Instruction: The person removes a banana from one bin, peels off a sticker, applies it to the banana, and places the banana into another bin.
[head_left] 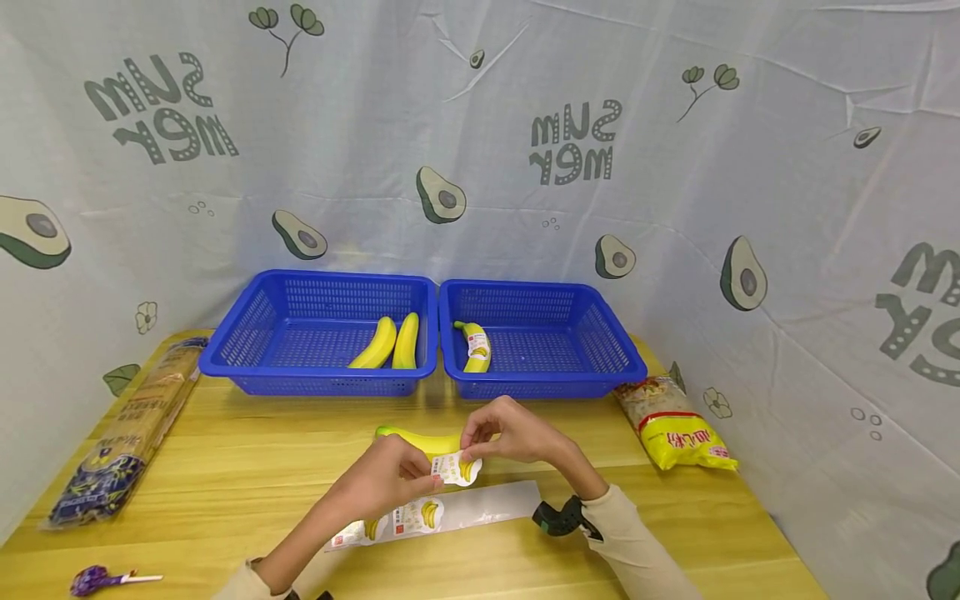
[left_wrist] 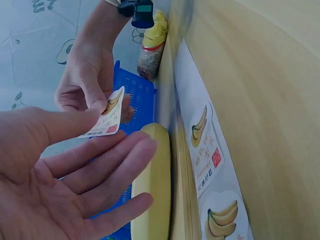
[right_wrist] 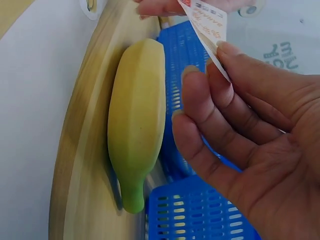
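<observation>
Between both hands, a banana sticker (head_left: 455,469) is held up over the table. My left hand (head_left: 390,477) pinches its left end between thumb and index finger, the other fingers spread in the left wrist view. On its right end, my right hand (head_left: 515,432) pinches with thumb and index finger, seen closely in the right wrist view. Just behind the sticker lies a yellow banana (right_wrist: 136,115) with a green stem, on the table and touched by neither hand. Below the hands lies a backing strip (head_left: 491,505) with printed banana stickers (left_wrist: 205,145) on it.
Two blue baskets stand at the back: the left basket (head_left: 318,382) holds two bananas (head_left: 406,342), the right basket (head_left: 543,385) one stickered banana (head_left: 480,354). A yellow-labelled bag (head_left: 675,425) lies right, a long noodle-like packet (head_left: 131,433) left, a lollipop (head_left: 93,580) front left.
</observation>
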